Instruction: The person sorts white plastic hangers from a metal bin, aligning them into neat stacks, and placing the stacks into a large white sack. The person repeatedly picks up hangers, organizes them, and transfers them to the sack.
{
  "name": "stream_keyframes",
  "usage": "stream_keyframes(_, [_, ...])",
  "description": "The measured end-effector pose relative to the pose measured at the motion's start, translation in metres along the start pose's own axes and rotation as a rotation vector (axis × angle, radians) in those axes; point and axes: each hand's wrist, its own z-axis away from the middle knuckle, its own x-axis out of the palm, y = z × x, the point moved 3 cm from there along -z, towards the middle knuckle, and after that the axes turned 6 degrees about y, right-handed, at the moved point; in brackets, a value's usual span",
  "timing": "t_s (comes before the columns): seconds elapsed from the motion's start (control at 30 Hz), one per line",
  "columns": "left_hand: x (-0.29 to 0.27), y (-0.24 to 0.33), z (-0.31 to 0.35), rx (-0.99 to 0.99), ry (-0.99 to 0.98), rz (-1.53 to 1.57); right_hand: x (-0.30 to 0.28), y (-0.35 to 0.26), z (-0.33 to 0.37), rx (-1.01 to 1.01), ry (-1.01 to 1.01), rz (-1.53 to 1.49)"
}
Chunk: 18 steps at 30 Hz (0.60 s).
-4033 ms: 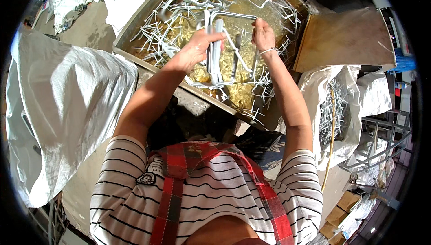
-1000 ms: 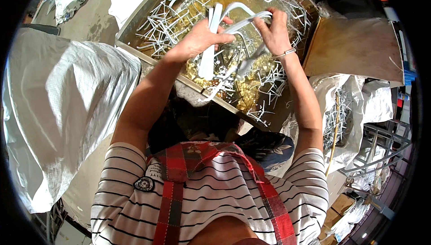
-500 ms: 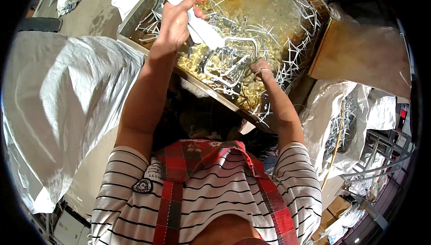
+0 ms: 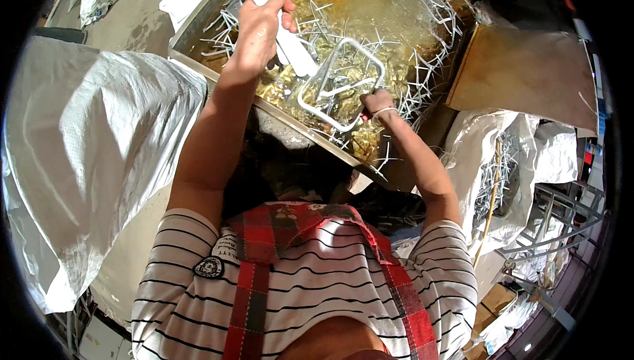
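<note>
My left hand (image 4: 259, 27) is closed round several flat white strips (image 4: 295, 53), which slant down over a metal tank (image 4: 310, 137) of yellowish liquid. On the right, my right hand (image 4: 378, 104) grips a bent metal rod frame (image 4: 362, 48) by its right side. The frame is a looped shape with rounded corners. Its upper part stands out of the liquid, and the lower ends of the strips are beside it. My right fingertips are partly hidden behind the hand. Many thin white spiky pieces (image 4: 428, 73) lie in the tank around the frame.
A large white woven sack (image 4: 99, 142) stands left of the tank. A brownish panel (image 4: 525, 83) adjoins its right side. Below that, an open white bag (image 4: 462, 155) holds spiky pieces and a thin stick (image 4: 487, 228). Metal racking (image 4: 555, 228) stands at the far right.
The rod frame has risen farther out of the liquid and tilted up. My right hand has shifted slightly left with it. My left hand still holds the white strips, almost in place.
</note>
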Motion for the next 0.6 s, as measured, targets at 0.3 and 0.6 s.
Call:
stream_keyframes(0.3, [-0.004,0.005,0.005,-0.011,0.005,-0.022,-0.021,0.061,0.053,0.596,-0.127,-0.344])
stream_keyframes(0.6, [-0.010,0.000,0.000,-0.043,0.067,-0.054,-0.042,-0.013,-0.036,-0.541,0.190,0.588])
